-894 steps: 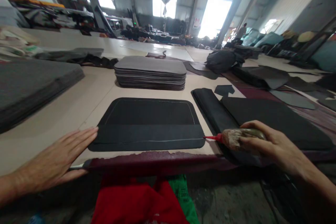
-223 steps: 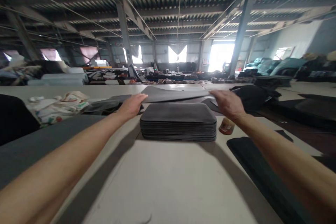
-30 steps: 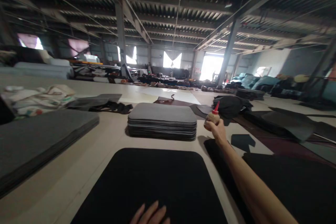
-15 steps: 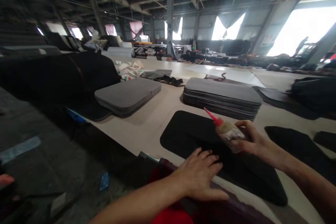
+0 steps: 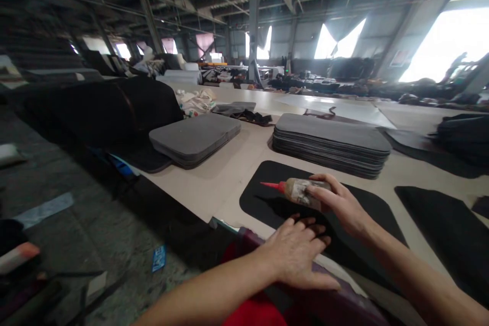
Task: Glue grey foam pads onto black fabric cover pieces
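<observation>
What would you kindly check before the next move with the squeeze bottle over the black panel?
1. Grip: ok, the right hand holds the squeeze bottle firmly.
2. Panel steadied: ok, the left hand lies spread on the black panel.
3. Panel position: ok, it lies flat on the tabletop.
4. Red nozzle clearance: cannot tell whether its tip touches the panel.
5. Marks on the panel: cannot tell, black surface in shadow.

Stack of grey foam pads (image 5: 331, 137)
</observation>
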`<state>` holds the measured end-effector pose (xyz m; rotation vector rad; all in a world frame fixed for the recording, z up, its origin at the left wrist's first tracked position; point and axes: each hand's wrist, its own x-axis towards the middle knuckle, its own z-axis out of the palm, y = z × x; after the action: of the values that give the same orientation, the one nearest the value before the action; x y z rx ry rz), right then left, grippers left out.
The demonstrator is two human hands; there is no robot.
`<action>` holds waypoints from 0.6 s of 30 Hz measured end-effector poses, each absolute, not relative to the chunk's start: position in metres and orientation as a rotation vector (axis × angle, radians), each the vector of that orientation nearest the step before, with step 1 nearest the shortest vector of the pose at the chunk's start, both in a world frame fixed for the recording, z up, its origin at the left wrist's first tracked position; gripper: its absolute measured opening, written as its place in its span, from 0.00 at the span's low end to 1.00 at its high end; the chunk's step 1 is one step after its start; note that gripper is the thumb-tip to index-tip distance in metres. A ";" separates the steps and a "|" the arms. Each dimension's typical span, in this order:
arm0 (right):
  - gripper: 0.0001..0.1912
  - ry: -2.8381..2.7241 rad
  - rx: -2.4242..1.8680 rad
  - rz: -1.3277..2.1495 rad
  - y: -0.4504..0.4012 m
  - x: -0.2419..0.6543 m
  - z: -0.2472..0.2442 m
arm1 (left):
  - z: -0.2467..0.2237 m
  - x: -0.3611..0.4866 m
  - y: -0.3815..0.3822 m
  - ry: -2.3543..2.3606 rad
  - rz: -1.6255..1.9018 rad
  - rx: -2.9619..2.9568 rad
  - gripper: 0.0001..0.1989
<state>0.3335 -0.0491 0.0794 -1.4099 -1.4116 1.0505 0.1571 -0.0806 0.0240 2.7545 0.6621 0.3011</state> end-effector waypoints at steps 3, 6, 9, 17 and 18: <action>0.24 -1.499 -1.461 0.931 -0.048 0.325 0.080 | 0.025 0.157 -0.080 0.656 0.347 2.811 0.39; 0.21 -1.615 -1.489 0.801 -0.048 0.315 0.085 | 0.026 0.158 -0.080 0.648 0.410 2.856 0.38; 0.19 -1.747 -1.415 0.738 -0.045 0.307 0.086 | 0.028 0.157 -0.081 0.645 0.416 2.873 0.38; 0.16 -1.963 -1.218 0.680 -0.037 0.301 0.076 | 0.026 0.155 -0.083 0.675 0.424 2.896 0.38; 0.15 -1.981 -1.206 0.674 -0.036 0.301 0.076 | 0.025 0.155 -0.083 0.677 0.419 2.896 0.38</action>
<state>0.3007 -0.0360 0.0756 -1.2059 -1.9807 0.6738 0.1550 -0.0825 0.0252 2.8960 0.6769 0.4191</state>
